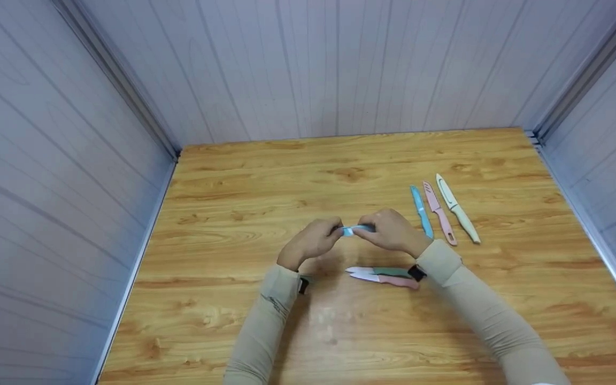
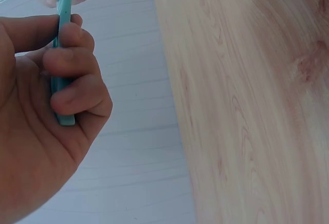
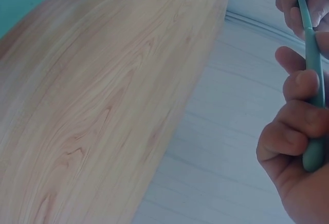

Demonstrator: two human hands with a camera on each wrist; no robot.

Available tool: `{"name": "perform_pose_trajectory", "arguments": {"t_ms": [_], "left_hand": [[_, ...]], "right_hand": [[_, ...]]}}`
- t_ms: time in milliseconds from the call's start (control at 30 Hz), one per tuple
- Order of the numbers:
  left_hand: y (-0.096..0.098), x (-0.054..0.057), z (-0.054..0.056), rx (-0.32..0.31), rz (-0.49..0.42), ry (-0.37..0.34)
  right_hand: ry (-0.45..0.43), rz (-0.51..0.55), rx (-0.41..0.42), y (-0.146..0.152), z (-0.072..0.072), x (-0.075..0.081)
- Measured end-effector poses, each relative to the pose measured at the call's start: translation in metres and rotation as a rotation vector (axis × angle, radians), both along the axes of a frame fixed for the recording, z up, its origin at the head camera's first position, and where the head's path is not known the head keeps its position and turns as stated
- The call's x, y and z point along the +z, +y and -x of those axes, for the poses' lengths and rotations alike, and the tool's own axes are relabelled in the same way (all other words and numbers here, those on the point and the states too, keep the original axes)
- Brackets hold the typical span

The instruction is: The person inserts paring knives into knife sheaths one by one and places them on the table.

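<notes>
The held blue knife is gripped at both ends, up off the wooden table. The left hand wraps its curled fingers round the flat, square-ended part; the right hand curls round the rounded handle, and a short pale-blue stretch shows between the 2 hands. Whether a cover sits on the blade I cannot tell, as the fingers hide most of it.

Nearer the person than the held blue knife, 2 knives lie side by side, their white blades pointing left: a green-handled knife and, just beside it, a pink-handled knife.

To the right of the held blue knife and reaching farther from the person, 3 more lie in a slanting row, handles toward the person: a second blue knife, a pink knife with slots near its tip, and a longer pale green knife.

Dark wrist devices sit at the cuffs of the 2 beige sleeves, on the near side of the held blue knife. Well beyond it stands a whitish back wall.
</notes>
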State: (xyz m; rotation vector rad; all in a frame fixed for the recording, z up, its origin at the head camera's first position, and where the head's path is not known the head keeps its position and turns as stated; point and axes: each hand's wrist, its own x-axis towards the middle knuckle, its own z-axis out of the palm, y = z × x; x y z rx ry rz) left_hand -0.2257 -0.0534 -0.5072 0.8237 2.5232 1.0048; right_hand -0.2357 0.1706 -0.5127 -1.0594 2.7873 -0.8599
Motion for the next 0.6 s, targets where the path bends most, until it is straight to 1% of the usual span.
{"name": "perform_pose_trajectory", "arguments": {"t_ms": [100,267,467,600], "left_hand": [[-0.004,0.003,0.0,0.012,0.0,-0.007],[-0.017,0.007,0.0,0.042,0.034,-0.002],[-0.031,0.007,0.001,0.046,0.04,0.015],[-0.04,0.005,0.0,0.071,0.044,-0.003]], "right_hand": [[-0.019,-0.008,-0.022,0.004,0.0,0.001],[-0.075,0.004,-0.082,0.016,-0.002,0.001],[-0.118,0.022,-0.129,0.033,-0.002,-0.002],[-0.143,0.023,-0.172,0.046,-0.001,-0.005]]}}
